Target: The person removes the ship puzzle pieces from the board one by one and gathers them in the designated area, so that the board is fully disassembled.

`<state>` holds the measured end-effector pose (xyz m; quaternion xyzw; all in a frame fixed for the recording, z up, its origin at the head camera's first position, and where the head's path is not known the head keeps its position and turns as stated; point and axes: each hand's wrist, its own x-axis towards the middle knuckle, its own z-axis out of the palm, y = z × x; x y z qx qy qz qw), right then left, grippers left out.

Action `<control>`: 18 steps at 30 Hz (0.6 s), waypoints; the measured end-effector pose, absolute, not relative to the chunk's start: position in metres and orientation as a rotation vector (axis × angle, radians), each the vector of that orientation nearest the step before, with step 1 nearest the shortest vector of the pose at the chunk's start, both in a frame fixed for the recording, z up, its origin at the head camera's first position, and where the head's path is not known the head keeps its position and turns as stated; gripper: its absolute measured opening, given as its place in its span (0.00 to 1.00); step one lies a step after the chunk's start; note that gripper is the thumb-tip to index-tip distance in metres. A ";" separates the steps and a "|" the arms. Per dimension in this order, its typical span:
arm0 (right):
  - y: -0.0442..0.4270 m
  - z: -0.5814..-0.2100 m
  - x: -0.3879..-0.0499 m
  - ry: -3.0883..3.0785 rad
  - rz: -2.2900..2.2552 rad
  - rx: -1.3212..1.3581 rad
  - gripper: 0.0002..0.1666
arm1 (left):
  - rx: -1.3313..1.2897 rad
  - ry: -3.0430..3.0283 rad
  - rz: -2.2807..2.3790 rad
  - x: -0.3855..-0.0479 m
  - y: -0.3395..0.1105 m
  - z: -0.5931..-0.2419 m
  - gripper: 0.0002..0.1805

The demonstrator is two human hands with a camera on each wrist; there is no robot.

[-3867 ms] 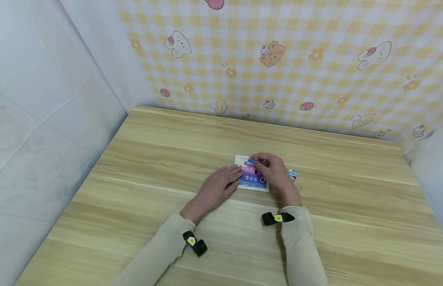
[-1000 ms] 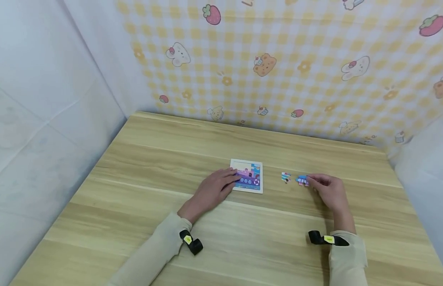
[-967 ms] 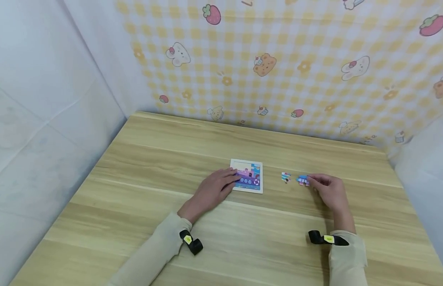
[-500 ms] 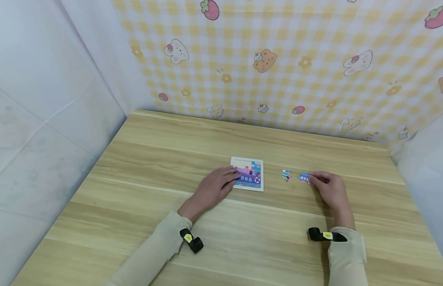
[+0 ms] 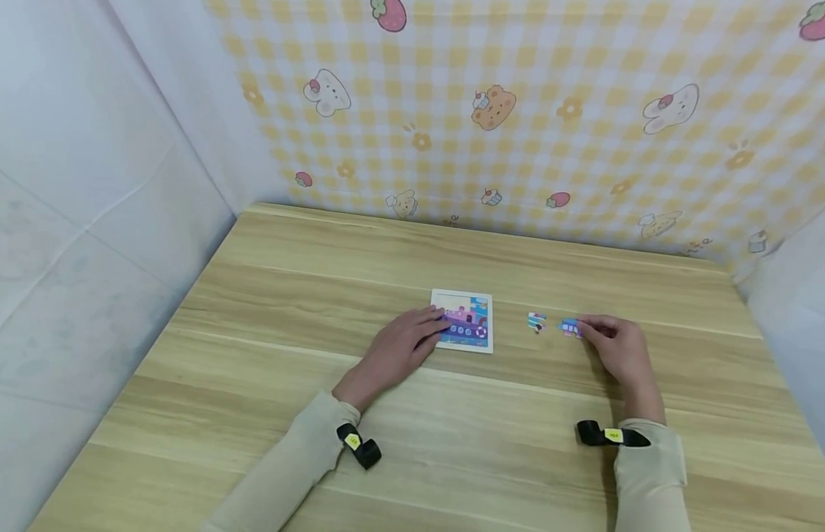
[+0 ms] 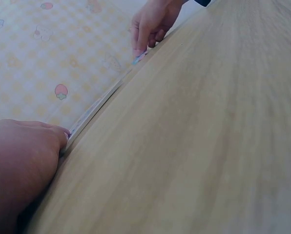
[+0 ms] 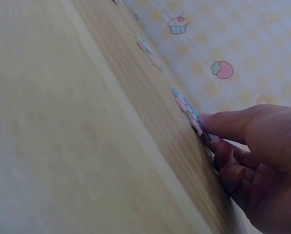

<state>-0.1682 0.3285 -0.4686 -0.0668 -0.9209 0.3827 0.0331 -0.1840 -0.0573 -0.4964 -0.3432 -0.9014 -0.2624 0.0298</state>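
Note:
A small white-framed puzzle board [image 5: 489, 325] with a purple and pink ship picture lies on the table; its upper left part shows a plain cream area. My left hand [image 5: 401, 351] rests with extended fingers on the board's left side. To the right of the board, my right hand [image 5: 619, 347] pinches a blue and pink puzzle piece [image 5: 570, 328] between thumb and fingers, at the table surface. In the right wrist view the piece [image 7: 188, 113] is tilted at the thumb tip of my right hand [image 7: 262, 156]. Another piece [image 5: 537, 322] lies between board and right hand.
The wooden table [image 5: 452, 436] ends at a yellow checked cloth [image 5: 439, 111] along the back. A white wall covering [image 5: 86, 222] stands on the left, with more white material at the right edge.
Compared with the earliest frame, my right hand has moved right, from the board to beside the loose piece, with the blue and pink piece in its fingers. My left hand stays at the board.

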 end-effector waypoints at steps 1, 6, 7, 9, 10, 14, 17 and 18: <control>0.328 -0.468 -0.168 -2.835 1.180 -0.209 0.18 | -1.055 -2.781 -0.810 -0.184 -0.057 -0.496 0.20; 0.328 -0.468 -0.169 -2.836 1.189 -0.221 0.19 | -1.043 -2.788 -0.817 -0.184 -0.057 -0.495 0.20; 0.328 -0.468 -0.169 -2.837 1.187 -0.222 0.19 | -1.040 -2.787 -0.824 -0.184 -0.057 -0.495 0.20; 0.328 -0.469 -0.169 -2.836 1.189 -0.227 0.19 | -1.037 -2.787 -0.832 -0.183 -0.057 -0.494 0.20; 0.328 -0.469 -0.169 -2.835 1.190 -0.230 0.19 | -1.036 -2.785 -0.837 -0.183 -0.057 -0.494 0.20; 0.328 -0.470 -0.168 -2.832 1.199 -0.240 0.19 | -1.040 -2.786 -0.835 -0.182 -0.057 -0.493 0.20; 0.328 -0.470 -0.168 -2.828 1.206 -0.241 0.19 | -1.041 -2.788 -0.836 -0.182 -0.057 -0.493 0.20; 0.328 -0.470 -0.168 -2.826 1.210 -0.243 0.19 | -1.041 -2.788 -0.838 -0.182 -0.057 -0.493 0.20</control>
